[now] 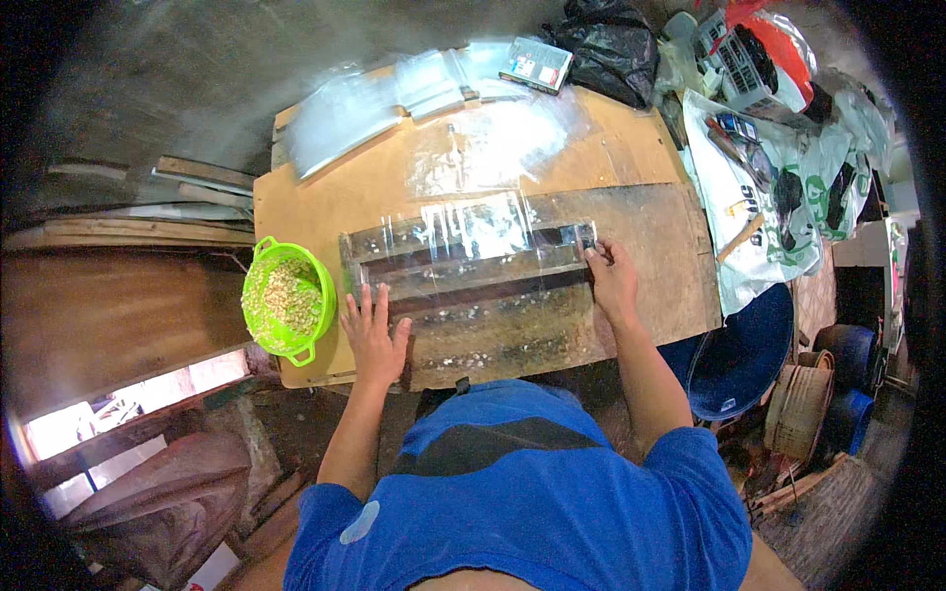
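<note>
Tugging could wrinkle the long, clear plastic sheet (483, 260), seemingly pinched at three o'clock by the right hand (615, 278); nothing is gripped by the spread left hand (371, 341).

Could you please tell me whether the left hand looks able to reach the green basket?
Probably yes: the left hand lies close beside the green basket, with only bare tabletop showing between them.

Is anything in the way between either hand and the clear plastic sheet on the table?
Nothing visible is. The left hand is at the left end of the clear plastic sheet, the right hand at its right end; the green colander stands aside, leftward.
</note>
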Demonstrator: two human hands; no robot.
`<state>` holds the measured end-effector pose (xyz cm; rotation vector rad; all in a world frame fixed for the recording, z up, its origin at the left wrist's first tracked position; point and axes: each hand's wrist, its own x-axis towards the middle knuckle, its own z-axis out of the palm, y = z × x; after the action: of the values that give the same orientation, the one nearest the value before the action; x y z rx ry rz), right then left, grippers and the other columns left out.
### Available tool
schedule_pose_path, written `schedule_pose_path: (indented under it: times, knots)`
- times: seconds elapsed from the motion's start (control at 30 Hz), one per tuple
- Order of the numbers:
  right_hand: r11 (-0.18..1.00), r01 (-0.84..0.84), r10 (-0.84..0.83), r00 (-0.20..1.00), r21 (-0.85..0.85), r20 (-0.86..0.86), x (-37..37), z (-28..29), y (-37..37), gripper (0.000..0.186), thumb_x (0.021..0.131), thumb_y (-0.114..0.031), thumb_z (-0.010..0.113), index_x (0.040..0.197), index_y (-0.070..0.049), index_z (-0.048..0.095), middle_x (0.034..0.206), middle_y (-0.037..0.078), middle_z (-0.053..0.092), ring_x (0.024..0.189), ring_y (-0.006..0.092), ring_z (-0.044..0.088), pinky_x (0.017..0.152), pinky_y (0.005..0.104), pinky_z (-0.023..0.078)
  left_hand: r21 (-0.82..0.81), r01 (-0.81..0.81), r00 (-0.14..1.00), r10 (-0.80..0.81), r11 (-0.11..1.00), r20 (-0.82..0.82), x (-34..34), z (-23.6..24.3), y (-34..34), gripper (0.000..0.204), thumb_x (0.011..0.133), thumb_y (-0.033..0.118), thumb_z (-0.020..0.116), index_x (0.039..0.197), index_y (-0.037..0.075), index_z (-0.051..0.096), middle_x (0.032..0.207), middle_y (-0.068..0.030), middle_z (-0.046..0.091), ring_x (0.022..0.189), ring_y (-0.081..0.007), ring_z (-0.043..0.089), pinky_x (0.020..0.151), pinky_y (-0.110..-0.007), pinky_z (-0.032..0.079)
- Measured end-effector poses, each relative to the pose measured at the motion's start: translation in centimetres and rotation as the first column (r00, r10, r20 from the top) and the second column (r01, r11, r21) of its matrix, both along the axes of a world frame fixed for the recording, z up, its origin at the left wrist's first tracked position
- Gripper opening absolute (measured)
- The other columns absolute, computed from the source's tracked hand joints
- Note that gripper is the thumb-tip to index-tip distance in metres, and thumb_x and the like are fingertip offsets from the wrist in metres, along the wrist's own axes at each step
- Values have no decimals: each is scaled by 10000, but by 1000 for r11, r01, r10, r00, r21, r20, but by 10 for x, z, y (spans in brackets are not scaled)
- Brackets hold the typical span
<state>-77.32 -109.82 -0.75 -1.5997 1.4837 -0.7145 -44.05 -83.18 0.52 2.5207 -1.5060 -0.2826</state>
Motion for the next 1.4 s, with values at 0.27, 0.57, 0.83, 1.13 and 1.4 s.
schedule_pose_path:
  times: [0.27, 0.57, 0.83, 1.13, 1.4]
  knots:
    - [834, -192, 123, 979, -518, -165, 4, 29, 25, 228, 854, -14, 696, 1079, -50, 714, 983, 139, 689, 910, 325, 658, 787, 418, 541, 13, 2, 1000, -2, 1000, -6, 0, -2, 0, 729, 1015, 486, 534, 1626, 177, 285, 1689, -198, 191, 1532, -518, 124, 1190, -709, 115]
    - [640, -339, 269, 940, -690, -212, -1, 28, 40, 345, 731, 68, 702, 1042, -80, 715, 985, 88, 670, 881, 298, 638, 734, 396, 523, 45, -3, 999, 5, 999, -33, -2, 3, -2, 742, 1009, 418, 555, 1637, 166, 250, 1686, -227, 177, 1539, -514, 104, 1205, -685, 96]
    - [525, -361, 416, 899, -771, -137, 2, 57, 51, 333, 684, -31, 693, 1009, -96, 725, 963, 66, 660, 870, 288, 655, 711, 422, 531, -89, 12, 999, -16, 996, -41, -5, 24, -18, 735, 1000, 388, 570, 1627, 136, 280, 1670, -235, 232, 1541, -502, 125, 1228, -635, 97]
    - [390, -490, 734, 677, -780, -58, 6, 142, 85, 241, 759, -2, 732, 974, -109, 758, 969, 79, 659, 846, 274, 655, 700, 380, 514, -354, 203, 760, -375, 913, -531, 5, 102, -124, 762, 958, 489, 614, 1581, 112, 387, 1621, -172, 374, 1554, -399, 191, 1260, -537, 115]
    - [793, -164, 447, 811, -587, 377, -13, 183, 101, 164, 830, 46, 753, 868, -103, 695, 925, 79, 683, 837, 209, 647, 763, 341, 530, -328, 363, 219, -423, 872, -879, 8, 115, -120, 750, 840, 652, 725, 1395, 156, 626, 1217, -35, 703, 1078, -183, 650, 1209, -458, 225]
